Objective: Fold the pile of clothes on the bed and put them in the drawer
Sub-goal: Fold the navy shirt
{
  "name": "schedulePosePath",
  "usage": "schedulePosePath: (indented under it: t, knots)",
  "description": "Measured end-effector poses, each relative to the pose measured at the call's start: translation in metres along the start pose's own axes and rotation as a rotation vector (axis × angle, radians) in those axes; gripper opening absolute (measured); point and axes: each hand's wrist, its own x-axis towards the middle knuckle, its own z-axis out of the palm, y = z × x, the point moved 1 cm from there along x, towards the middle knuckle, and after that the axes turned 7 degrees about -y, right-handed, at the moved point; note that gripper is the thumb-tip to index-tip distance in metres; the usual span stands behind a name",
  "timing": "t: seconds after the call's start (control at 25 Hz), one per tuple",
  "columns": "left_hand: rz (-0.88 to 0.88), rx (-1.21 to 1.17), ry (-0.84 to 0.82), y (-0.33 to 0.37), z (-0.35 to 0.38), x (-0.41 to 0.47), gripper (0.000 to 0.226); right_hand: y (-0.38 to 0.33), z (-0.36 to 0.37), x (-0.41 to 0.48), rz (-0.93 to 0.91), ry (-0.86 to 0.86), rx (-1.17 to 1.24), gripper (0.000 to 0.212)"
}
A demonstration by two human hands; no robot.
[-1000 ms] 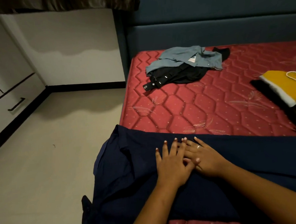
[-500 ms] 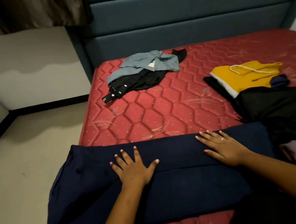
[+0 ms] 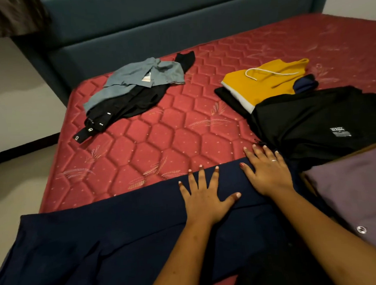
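Pressing both palms flat, you pin the navy garment (image 3: 100, 240) to the near edge of the mattress (image 3: 161, 143). Your left hand (image 3: 204, 198) lies on the cloth with fingers spread wide and thumb out to the right. Your right hand (image 3: 266, 173) lies just beside it, fingers straight and fanned, their tips at the cloth's far edge, near the black top (image 3: 307, 118). Neither hand pinches or grips anything.

The garment's long axis runs along the bed's edge, from lower left up toward the right. Both hands sit near its right end, so most of its length stretches away to your left, part of it hanging off the mattress corner. That free end lies on the left hand's side, well apart from the right hand. It looks as though the left hand should fetch it and bring it across while the right holds the cloth down.

A yellow top (image 3: 260, 84) sits beyond the black one, a grey shirt (image 3: 140, 77) lies crumpled near the headboard, and a purple shirt (image 3: 359, 194) waits at your right. No drawer is in view.
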Motion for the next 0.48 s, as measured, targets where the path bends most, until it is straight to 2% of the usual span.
schedulePosePath:
  t: [0.28, 0.4, 0.48]
  knots:
    - [0.035, -0.034, 0.069, -0.008, 0.005, -0.018, 0.094, 0.008, -0.004, -0.01, 0.222, 0.117, -0.002, 0.066]
    - [0.026, -0.035, 0.069, -0.029, 0.007, -0.043, 0.097, -0.001, -0.023, -0.022, 0.272, -0.043, -0.047, 0.061]
    - [-0.002, -0.027, 0.009, -0.045, 0.003, -0.058, 0.099, -0.025, -0.047, -0.027, 0.219, -0.172, -0.074, 0.065]
